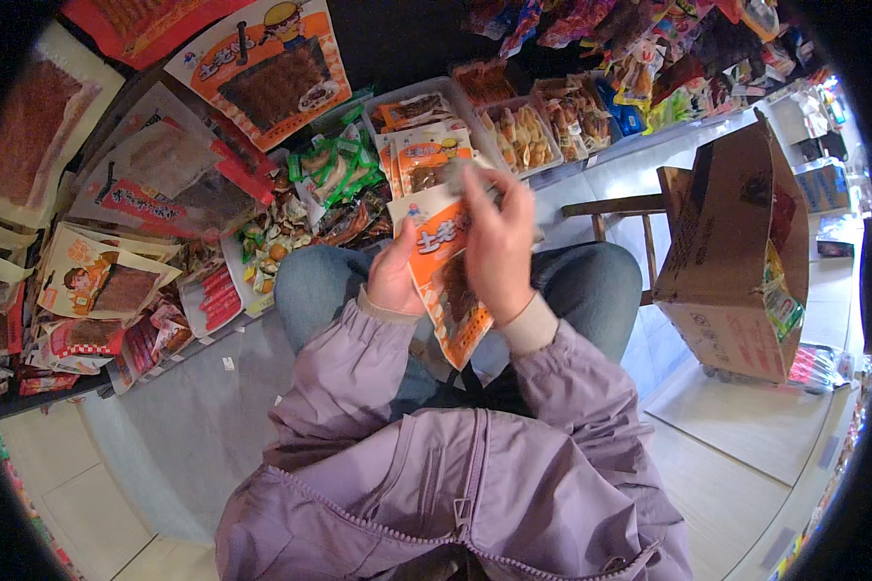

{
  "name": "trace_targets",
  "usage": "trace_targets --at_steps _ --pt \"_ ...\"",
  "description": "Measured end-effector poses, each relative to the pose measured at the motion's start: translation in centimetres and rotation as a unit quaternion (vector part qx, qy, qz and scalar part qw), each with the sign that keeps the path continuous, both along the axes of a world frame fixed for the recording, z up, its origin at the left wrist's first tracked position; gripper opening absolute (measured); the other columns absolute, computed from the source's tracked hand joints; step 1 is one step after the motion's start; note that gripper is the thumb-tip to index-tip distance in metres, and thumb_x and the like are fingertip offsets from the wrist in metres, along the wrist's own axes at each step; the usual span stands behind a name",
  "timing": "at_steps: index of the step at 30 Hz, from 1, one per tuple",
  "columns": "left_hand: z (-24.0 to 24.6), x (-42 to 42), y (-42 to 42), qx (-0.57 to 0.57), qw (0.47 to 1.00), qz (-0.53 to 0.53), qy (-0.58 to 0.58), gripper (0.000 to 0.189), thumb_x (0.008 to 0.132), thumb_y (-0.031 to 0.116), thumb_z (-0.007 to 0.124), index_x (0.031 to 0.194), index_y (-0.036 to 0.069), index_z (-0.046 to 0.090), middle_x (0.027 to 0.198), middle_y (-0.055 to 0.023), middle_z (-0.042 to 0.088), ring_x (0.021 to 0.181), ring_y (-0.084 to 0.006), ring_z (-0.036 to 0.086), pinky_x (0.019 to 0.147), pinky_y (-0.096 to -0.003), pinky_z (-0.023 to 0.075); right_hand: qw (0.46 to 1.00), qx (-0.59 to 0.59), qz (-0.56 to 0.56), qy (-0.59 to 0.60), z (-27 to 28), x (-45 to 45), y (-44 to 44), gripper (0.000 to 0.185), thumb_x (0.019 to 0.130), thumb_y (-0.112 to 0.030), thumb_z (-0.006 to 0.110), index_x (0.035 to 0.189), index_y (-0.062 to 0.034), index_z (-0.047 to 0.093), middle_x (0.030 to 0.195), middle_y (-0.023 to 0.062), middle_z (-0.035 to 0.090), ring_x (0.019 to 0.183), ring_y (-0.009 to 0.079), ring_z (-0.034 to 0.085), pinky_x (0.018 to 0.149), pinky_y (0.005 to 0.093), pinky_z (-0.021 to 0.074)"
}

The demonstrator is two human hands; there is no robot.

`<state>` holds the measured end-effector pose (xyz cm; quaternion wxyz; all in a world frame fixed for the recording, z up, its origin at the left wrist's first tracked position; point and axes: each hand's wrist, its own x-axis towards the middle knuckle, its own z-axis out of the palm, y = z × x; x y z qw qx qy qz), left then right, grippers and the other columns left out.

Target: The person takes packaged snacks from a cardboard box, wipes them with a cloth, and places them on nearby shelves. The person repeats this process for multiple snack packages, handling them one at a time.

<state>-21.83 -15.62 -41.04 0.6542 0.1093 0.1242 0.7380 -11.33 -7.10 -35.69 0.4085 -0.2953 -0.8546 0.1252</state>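
An orange-and-white snack packet (439, 247) with a clear window onto brown food hangs tilted between my hands, above my lap. My left hand (394, 277) grips its left edge, thumb on the front. Across the packet's right side lies my right hand (505, 243), its fingers bent and blurred. Something small and greyish (462, 178) shows at those fingertips; I cannot tell what it is. Just beyond, similar orange packets (430, 156) stand in a clear plastic bin (447, 91) on the low display shelf.
Green-wrapped snacks (338, 163) and loose small packs (272, 247) fill neighbouring bins. Large snack bags (276, 69) hang at upper left. To the right, an open cardboard box (727, 290) sits by a wooden stool (618, 210). My knees (596, 279) are close to the shelf.
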Motion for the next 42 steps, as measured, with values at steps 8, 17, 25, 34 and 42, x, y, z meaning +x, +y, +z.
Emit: trace_targets --at_steps 8,17,25,34,42 --pt "0.3 0.0 -0.4 0.002 0.999 0.02 0.038 0.057 0.101 0.045 0.038 0.145 0.008 0.035 0.144 -0.01 0.044 0.13 -0.0261 0.045 0.105 -0.0424 0.0399 1.0 0.009 -0.015 0.002 1.4 -0.8 0.0 0.046 0.077 -0.004 0.058 0.122 -0.0067 0.062 0.111 0.0168 0.057 0.098 0.0331 0.055 0.084 0.0407 0.0463" --pt "1.3 -0.2 -0.5 0.006 0.998 0.03 0.063 0.058 0.102 0.044 0.038 0.145 0.005 0.034 0.142 -0.0118 0.046 0.131 -0.0268 0.044 0.107 -0.0421 0.0379 0.997 -0.039 -0.055 -0.024 1.2 -1.0 -0.7 0.047 0.075 -0.005 0.059 0.122 -0.0035 0.061 0.11 0.0182 0.055 0.097 0.0341 0.054 0.084 0.0418 0.0465" --pt "1.2 -0.6 -0.6 -0.003 0.999 0.02 0.045 0.055 0.102 0.042 0.038 0.143 0.005 0.037 0.142 -0.0135 0.046 0.13 -0.0275 0.046 0.109 -0.0431 0.0364 0.998 -0.037 -0.042 -0.034 2.0 -0.9 -0.6 0.046 0.077 -0.003 0.055 0.123 -0.0014 0.06 0.11 0.0173 0.054 0.098 0.0328 0.053 0.087 0.0401 0.0458" --pt "0.7 -0.2 -0.4 0.034 0.998 0.044 0.01 0.053 0.103 0.035 0.04 0.143 0.001 0.035 0.141 -0.0145 0.047 0.129 -0.0268 0.047 0.107 -0.0422 0.0383 0.998 -0.049 -0.028 -0.029 1.8 -1.1 -0.5 0.046 0.076 -0.002 0.057 0.122 -0.0009 0.06 0.107 0.017 0.054 0.095 0.0334 0.053 0.084 0.0405 0.0453" --pt "0.1 -0.6 -0.3 0.091 0.99 0.014 -0.109 0.056 0.102 0.043 0.04 0.141 0.004 0.039 0.133 -0.0121 0.053 0.123 -0.0255 0.052 0.099 -0.04 0.0459 0.989 0.079 0.123 0.001 0.6 -0.9 -1.2 0.048 0.076 -0.008 0.058 0.124 -0.0072 0.061 0.108 0.0116 0.055 0.093 0.0292 0.054 0.083 0.0401 0.0465"
